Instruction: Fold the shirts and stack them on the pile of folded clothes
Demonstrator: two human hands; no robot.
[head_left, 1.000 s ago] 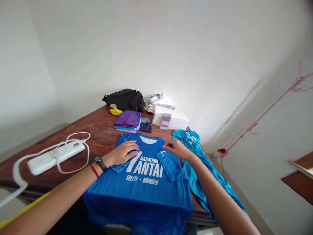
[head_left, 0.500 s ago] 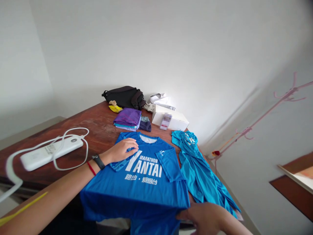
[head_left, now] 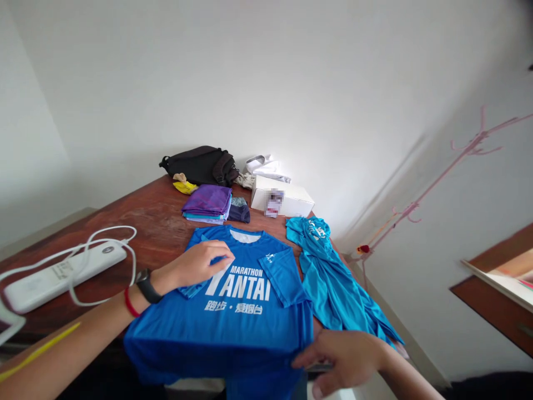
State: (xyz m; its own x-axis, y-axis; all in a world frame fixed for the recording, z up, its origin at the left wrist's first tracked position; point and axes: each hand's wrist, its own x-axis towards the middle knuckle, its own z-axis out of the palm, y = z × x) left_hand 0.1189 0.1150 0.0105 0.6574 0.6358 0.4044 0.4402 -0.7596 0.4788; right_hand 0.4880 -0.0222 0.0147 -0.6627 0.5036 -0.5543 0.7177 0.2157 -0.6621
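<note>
A blue short-sleeved T-shirt point(head_left: 233, 330) with white "MARATHON YANTAI" print lies spread on the table, its lower part hanging over the front edge. Its sleeve on the right is laid inward over the front. My left hand point(head_left: 200, 265) is on the upper left of the shirt, fingers loosely curved and thumb apart; I see nothing held in it. At the lower right edge of the shirt is my right hand point(head_left: 347, 355), index finger against or just over the cloth, thumb spread away below. A teal garment point(head_left: 333, 283) lies crumpled to the right.
A white power strip point(head_left: 62, 280) with a looped cable lies on the wooden table point(head_left: 141, 208) at left. Farther back are a folded purple stack point(head_left: 207, 201), dark folded cloth point(head_left: 240, 211), yellow item point(head_left: 184, 187), black bag point(head_left: 200, 165) and white box point(head_left: 295, 200). A pink coat rack point(head_left: 441, 172) leans at right.
The view has shifted, moving the table things slightly left. My right thumb now shows spread away from the index finger. My left hand stays at the same part of the T-shirt.
</note>
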